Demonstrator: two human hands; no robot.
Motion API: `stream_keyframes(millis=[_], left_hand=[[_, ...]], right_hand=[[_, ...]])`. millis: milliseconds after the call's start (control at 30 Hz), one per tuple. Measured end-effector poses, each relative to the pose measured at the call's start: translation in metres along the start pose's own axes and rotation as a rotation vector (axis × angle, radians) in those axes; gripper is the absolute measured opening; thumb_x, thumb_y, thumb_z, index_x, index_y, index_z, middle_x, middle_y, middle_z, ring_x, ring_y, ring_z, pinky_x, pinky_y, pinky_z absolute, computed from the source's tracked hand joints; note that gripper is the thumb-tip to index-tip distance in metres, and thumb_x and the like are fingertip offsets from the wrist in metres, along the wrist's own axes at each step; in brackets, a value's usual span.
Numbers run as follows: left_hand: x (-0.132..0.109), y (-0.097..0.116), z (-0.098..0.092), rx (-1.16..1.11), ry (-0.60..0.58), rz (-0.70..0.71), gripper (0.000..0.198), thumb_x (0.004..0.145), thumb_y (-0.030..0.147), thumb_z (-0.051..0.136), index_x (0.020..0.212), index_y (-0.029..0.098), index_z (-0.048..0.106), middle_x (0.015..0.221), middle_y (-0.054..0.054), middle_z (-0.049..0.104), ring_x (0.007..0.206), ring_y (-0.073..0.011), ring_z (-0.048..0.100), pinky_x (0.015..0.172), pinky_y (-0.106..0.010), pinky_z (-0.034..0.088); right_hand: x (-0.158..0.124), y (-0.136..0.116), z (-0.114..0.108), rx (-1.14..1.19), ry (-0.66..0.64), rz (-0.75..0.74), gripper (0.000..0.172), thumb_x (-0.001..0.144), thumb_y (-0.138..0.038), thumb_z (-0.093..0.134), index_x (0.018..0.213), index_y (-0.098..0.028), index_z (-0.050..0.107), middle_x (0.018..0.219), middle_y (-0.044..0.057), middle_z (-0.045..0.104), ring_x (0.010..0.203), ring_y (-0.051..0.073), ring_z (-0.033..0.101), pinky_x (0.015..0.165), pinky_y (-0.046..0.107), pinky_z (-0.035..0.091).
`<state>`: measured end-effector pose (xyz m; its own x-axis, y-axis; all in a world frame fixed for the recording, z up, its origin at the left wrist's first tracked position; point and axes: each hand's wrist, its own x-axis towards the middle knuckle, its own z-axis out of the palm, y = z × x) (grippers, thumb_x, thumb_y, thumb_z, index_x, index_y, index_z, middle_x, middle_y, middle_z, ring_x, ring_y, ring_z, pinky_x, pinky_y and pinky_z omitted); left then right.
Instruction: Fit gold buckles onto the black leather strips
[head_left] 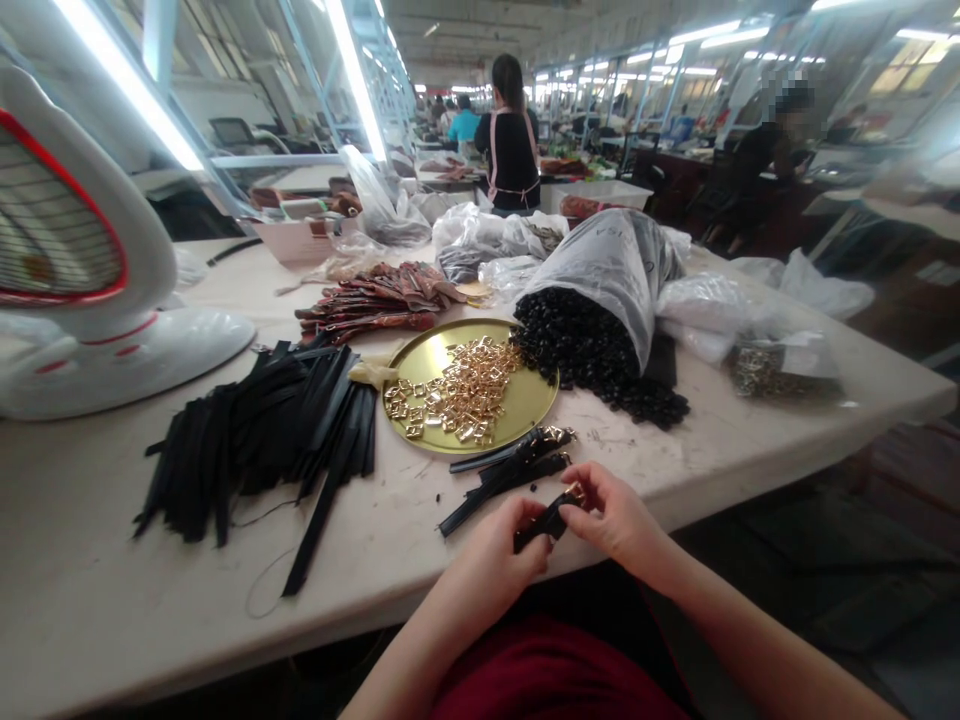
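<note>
Close to the table's front edge, my left hand (504, 545) is closed on a black strap (546, 524). My right hand (611, 512) pinches the strap's other end, where a small gold buckle (575, 490) shows between the fingertips. Just beyond my hands lie several black straps with gold buckles (517, 465). Behind them a round gold tray (534, 415) bears a heap of loose gold buckles (472, 390). A big pile of plain black straps (255, 430) spreads to the left of the tray.
Small black pieces (577, 340) spill from a grey plastic bag (600, 265) right of the tray. Reddish-brown strips (375, 300) lie behind it. A white fan (112, 350) stands at the left. Clear bags (780, 365) lie at the right. A person in an apron (514, 150) stands beyond the table.
</note>
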<state>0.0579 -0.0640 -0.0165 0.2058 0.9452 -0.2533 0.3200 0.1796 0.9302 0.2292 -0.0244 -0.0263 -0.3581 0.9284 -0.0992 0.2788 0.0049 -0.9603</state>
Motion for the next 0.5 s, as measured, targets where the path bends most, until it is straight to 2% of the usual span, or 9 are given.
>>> stream_keyframes(millis=[133,267,367,500], left_hand=[[-0.003,-0.006,0.003,-0.056,-0.076,-0.035,0.019,0.073,0.024,0.05,0.09,0.018,0.055,0.073,0.0,0.063,0.056,-0.0116,0.057,0.049,-0.021,0.041],[-0.004,-0.011,0.009,-0.05,-0.063,-0.022,0.017,0.074,0.028,0.052,0.088,0.018,0.055,0.07,0.001,0.062,0.056,-0.0122,0.057,0.05,-0.021,0.041],[-0.007,-0.011,0.006,-0.023,-0.071,-0.014,0.023,0.074,0.032,0.055,0.092,0.018,0.057,0.074,-0.001,0.064,0.061,-0.0138,0.058,0.055,-0.022,0.042],[-0.009,-0.011,-0.008,-0.064,-0.133,-0.109,0.025,0.08,0.035,0.046,0.095,0.018,0.057,0.078,-0.003,0.067,0.06,-0.0125,0.059,0.054,-0.022,0.042]], right_hand=[[-0.004,-0.001,-0.001,-0.025,-0.09,0.028,0.016,0.073,-0.024,0.059,0.087,-0.018,0.054,0.065,-0.003,0.054,0.058,0.011,0.048,0.055,0.023,0.039],[-0.008,0.004,0.0,0.124,-0.163,0.089,0.018,0.074,-0.03,0.06,0.084,-0.018,0.051,0.064,-0.004,0.054,0.058,0.011,0.051,0.055,0.023,0.041],[-0.01,0.009,0.0,0.165,-0.137,0.107,0.019,0.076,-0.031,0.059,0.084,-0.018,0.049,0.062,-0.004,0.053,0.057,0.011,0.052,0.056,0.024,0.043],[-0.008,0.013,0.002,0.123,-0.03,0.098,0.017,0.078,-0.03,0.057,0.088,-0.019,0.05,0.062,-0.005,0.052,0.056,0.011,0.052,0.055,0.024,0.043]])
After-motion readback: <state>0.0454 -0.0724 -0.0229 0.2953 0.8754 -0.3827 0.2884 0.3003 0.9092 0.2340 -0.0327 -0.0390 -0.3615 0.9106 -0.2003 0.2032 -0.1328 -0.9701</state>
